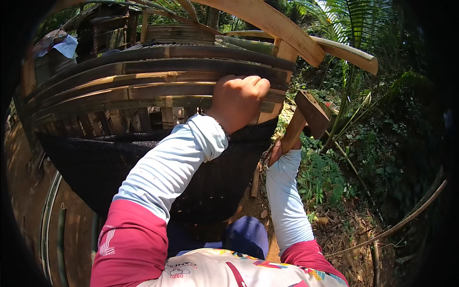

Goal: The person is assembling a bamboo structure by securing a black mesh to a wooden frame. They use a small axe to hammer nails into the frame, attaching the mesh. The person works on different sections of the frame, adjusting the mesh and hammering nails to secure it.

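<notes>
My left hand (239, 101) is closed in a fist against the right part of a row of bamboo slats (148, 91). Its fingertips face away from me, so whatever they hold is hidden. Lower and to the right, my right hand (276, 152) is wrapped around the wooden handle of a hammer (293, 130). The hammer's blocky brown head points up, beside the slats' right end and apart from them. A pale wooden post (270, 112) stands behind the slat ends.
Dark netting (158, 167) hangs below the slats. A curved wooden beam (267, 21) and a bamboo pole (351, 55) stick out overhead at right. Bamboo poles (61, 244) lie on the dirt at left. Green plants (318, 167) and dry leaves cover the slope at right.
</notes>
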{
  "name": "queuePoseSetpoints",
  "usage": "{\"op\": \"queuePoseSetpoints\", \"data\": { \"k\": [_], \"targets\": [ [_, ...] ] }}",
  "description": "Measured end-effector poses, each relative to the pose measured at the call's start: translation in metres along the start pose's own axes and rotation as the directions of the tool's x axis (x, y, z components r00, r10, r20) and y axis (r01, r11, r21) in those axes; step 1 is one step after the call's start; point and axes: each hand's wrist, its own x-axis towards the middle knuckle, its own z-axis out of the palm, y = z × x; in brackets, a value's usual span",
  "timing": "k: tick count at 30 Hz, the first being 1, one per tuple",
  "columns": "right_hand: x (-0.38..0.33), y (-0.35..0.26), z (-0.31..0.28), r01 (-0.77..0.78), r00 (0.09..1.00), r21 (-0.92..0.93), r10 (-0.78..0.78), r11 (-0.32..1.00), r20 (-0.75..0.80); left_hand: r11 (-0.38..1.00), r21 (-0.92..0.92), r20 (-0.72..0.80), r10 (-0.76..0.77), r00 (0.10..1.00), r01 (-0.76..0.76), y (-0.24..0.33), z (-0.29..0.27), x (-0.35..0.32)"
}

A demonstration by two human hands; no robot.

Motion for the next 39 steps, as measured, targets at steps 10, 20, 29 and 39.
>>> {"op": "queuePoseSetpoints", "data": {
  "k": [10,20,29,39],
  "targets": [
    [-0.035,-0.043,-0.002,0.138,0.990,-0.064,-0.137,0.988,0.014,0.999,-0.042,0.007,0.010,1.000,-0.010,-0.001,-0.003,-0.002],
    [-0.036,-0.119,0.007,-0.288,0.929,0.155,0.236,0.945,0.287,-0.029,-0.866,0.459,-0.441,0.771,0.499,0.035,-0.027,-0.030],
    [-0.034,-0.171,0.033,-0.390,0.829,0.075,0.314,0.918,0.462,-0.417,-0.651,0.753,-0.252,0.608,0.634,0.049,-0.064,-0.058],
    [-0.060,-0.157,0.034,-0.364,0.780,-0.005,0.308,0.932,0.544,-0.100,-0.664,0.738,-0.246,0.628,0.741,0.052,-0.075,-0.098]
  ]
}}
